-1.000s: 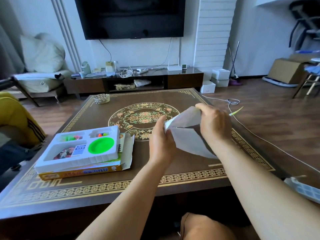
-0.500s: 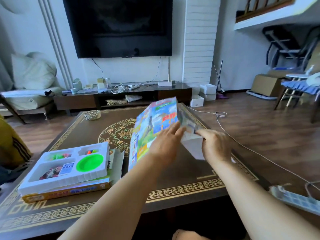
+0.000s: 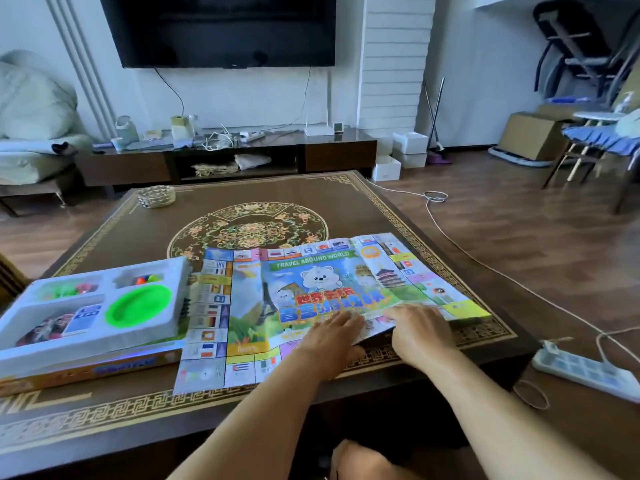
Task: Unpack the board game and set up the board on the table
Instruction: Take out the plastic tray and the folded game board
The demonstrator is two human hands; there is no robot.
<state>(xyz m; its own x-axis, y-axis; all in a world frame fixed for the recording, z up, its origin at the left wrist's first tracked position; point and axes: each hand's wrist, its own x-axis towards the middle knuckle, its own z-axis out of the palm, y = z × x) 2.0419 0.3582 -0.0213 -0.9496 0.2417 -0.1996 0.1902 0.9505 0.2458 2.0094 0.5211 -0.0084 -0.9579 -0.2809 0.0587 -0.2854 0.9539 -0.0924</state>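
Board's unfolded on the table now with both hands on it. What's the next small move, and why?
Probably flatten the near right flap: the paper game board lies printed side up, but by the left hand and right hand its near right part looks folded or lifted, with creases showing. Sweeping both palms outward should settle it on the table.

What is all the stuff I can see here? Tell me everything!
game board: one, colourful paper, spread on the table
table: one, brown with gold pattern, in the middle
tray: one, white, with a green dish and small pieces, on the game box
game box: one, orange, left on the table
basket: one, pale woven, far left corner of the table
TV: one, black, on the wall
power strip: one, white, on the floor at right
left hand: flat on the board
right hand: flat on the board
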